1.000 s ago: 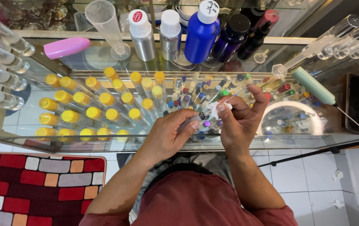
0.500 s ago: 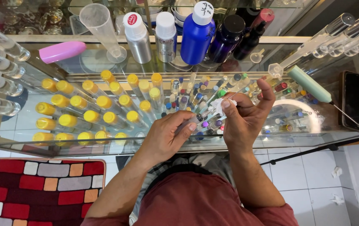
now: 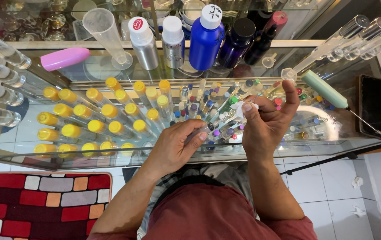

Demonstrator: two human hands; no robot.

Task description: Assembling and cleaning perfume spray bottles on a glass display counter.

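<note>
— How are the hands posed?
— The left hand point(image 3: 177, 144) pinches a small clear vial point(image 3: 202, 130) above the glass counter point(image 3: 30, 153). The right hand point(image 3: 268, 124), thumb raised, fingers closed on a white scrap point(image 3: 243, 108).

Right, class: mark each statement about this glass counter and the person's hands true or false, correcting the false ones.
1. The left hand holds a small clear vial. True.
2. The right hand pinches a bit of white tissue. True.
3. The rows of bottles on the left have red caps. False: the caps are yellow.
4. The tall blue bottle has a black cap. False: its cap is white.
5. A dark phone lies at the counter's right end. True.
</note>
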